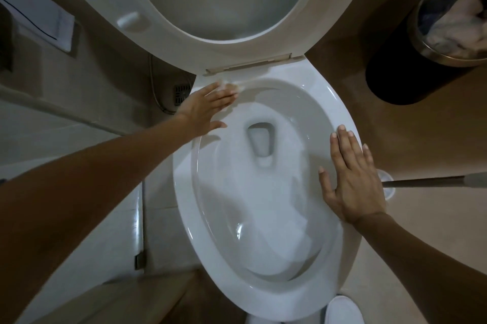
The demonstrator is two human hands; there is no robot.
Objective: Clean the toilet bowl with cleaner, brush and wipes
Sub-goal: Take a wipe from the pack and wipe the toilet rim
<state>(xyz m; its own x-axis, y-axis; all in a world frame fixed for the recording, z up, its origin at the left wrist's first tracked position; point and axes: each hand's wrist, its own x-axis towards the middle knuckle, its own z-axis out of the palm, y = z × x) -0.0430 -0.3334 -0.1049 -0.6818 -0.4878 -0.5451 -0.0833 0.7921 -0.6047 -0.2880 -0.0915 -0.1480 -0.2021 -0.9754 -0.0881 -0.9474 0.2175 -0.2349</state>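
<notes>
Pressing flat with straight fingers, the left hand (204,107) holds what looks like a blurred white wipe (229,85) against the toilet bowl (266,165) back rim; the right hand (353,178) rests spread open on the right rim.

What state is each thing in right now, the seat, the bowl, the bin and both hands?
toilet seat: raised
toilet bowl: water swirling inside
left hand: flat, pressing a wipe on the back rim
right hand: open, flat on the rim
bin: uncovered, holding crumpled waste
</notes>
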